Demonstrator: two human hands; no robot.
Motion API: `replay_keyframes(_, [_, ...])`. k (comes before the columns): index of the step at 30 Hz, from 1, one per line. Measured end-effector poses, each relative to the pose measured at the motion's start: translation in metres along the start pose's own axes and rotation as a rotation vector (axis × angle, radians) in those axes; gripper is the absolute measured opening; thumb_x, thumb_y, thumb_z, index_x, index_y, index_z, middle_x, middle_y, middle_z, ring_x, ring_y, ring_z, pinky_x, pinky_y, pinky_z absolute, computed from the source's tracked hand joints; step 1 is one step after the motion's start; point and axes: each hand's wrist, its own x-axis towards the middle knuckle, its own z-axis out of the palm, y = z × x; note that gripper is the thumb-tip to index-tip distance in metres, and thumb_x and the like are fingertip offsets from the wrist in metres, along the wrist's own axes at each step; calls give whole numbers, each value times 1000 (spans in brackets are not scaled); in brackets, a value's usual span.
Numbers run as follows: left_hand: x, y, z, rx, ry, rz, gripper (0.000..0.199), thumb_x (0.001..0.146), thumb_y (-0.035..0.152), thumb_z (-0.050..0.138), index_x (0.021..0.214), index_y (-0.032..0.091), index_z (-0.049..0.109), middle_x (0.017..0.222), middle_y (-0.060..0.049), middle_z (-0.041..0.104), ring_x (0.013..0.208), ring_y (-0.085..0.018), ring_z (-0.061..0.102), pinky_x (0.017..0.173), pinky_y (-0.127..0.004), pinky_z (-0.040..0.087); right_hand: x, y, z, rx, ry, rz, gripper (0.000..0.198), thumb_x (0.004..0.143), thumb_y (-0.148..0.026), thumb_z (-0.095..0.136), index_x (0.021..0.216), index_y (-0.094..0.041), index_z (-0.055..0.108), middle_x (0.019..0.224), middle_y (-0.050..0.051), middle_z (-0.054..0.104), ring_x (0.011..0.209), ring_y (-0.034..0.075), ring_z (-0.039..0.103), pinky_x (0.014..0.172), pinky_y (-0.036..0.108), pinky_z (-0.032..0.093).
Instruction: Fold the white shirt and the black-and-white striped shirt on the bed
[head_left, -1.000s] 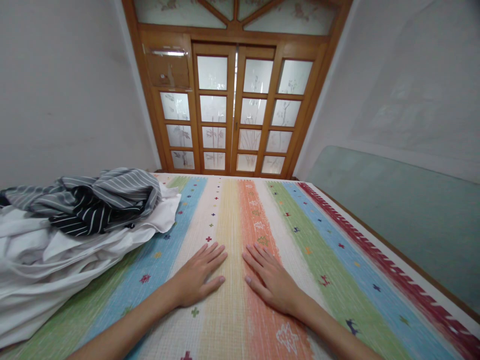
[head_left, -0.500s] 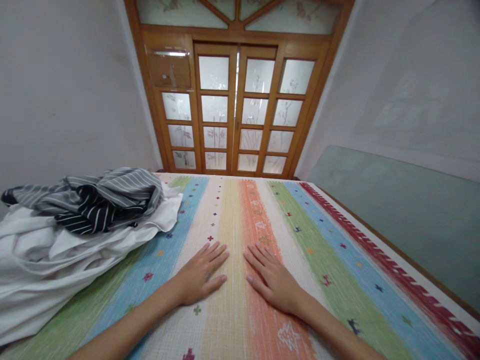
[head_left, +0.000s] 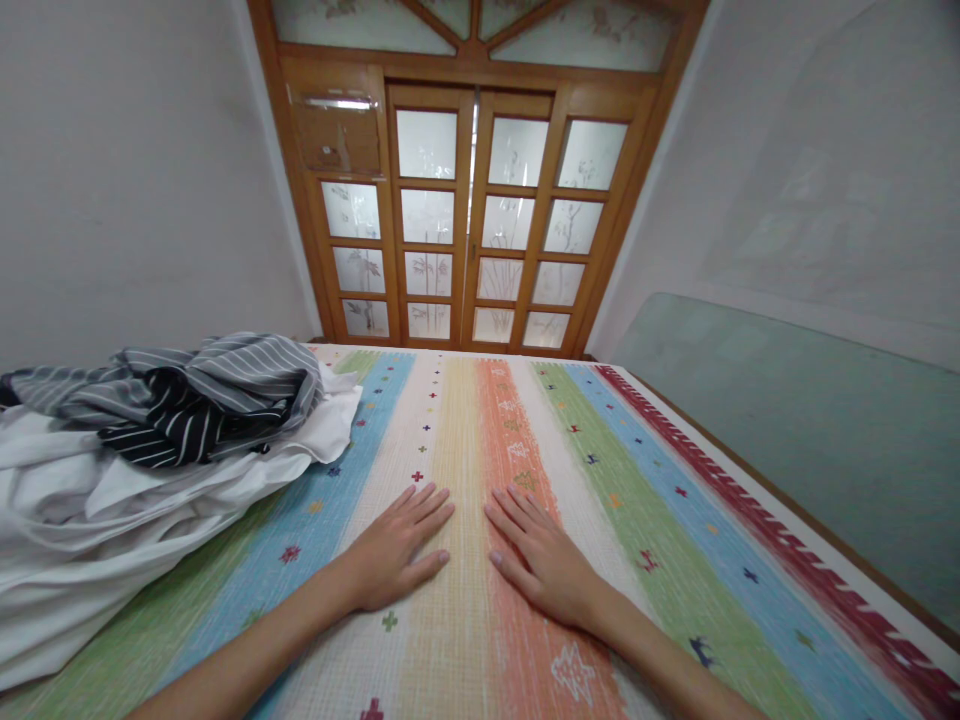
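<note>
Sheet [head_left: 466,590]: the largest item, running from the centre down to 6 o'clock and beneath both hands. Against the two preceding pictures, no displacement of it is found; only the view has shifted very slightly. The work is judged to be at a standstill, with nothing lifted, pulled or gripped. Condition: lies flat, without visible folds in the exposed area; striped in green, blue, white, yellow and orange, with a dark red toothed band toward 4 o'clock.

Doors [head_left: 459,220]: 12 o'clock, wood-framed, glazed; narrow gap between the middle leaves.

Green panel [head_left: 810,430]: 3 to 4 o'clock, beyond the sheet's edge.

White cloth [head_left: 127,540]: 8 o'clock, loosely heaped over the sheet.

Striped cloth [head_left: 232,385]: 9 o'clock, grey and black, crumpled on top of the white cloth.

Left hand [head_left: 394,550], 7 o'clock, and right hand [head_left: 551,560], 5 o'clock: palms down on the sheet, apart from each other, positions unchanged. Fingers extended, slightly spread, thumbs held away, pinching nothing.

Crosses [head_left: 418,477]: smallest marks, printed on the sheet.
</note>
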Motion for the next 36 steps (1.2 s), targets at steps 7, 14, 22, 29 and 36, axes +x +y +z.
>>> replay_keyframes(7, [0,-1,1,20,-31,-16,59,98,53,35,151,26,26,157,-5,23,145,-24,20,120,-49,16,0,1,2,6,12,-4,56,98,-47,38,150,-25,32,156,6,27,145,27,20,118,52,20])
replay_keyframes(14, [1,2,-2,5,-38,-35,60,98,54,35,150,26,28,156,-5,24,145,-25,21,120,-49,16,0,1,2,-3,-1,-1,57,99,-49,37,150,-25,31,156,5,27,146,27,20,119,51,21])
replay_keyframes(22, [1,2,-3,-9,-20,-16,59,98,53,36,150,27,27,156,-6,24,145,-25,22,119,-50,17,0,3,5,0,24,-21,57,98,-47,38,150,-26,30,156,6,27,146,27,19,118,52,21])
replay_keyframes(29, [1,1,-2,7,-33,-19,59,98,54,35,150,26,28,156,-6,24,145,-25,20,119,-49,17,0,2,3,-1,32,-17,56,98,-47,38,150,-26,31,156,6,28,145,27,20,118,52,22])
replay_keyframes(36, [1,-1,1,21,-24,-5,59,98,54,35,150,26,27,156,-6,24,145,-25,21,119,-49,17,0,2,4,4,41,-18,56,98,-48,38,149,-25,33,155,6,29,145,26,24,119,51,20])
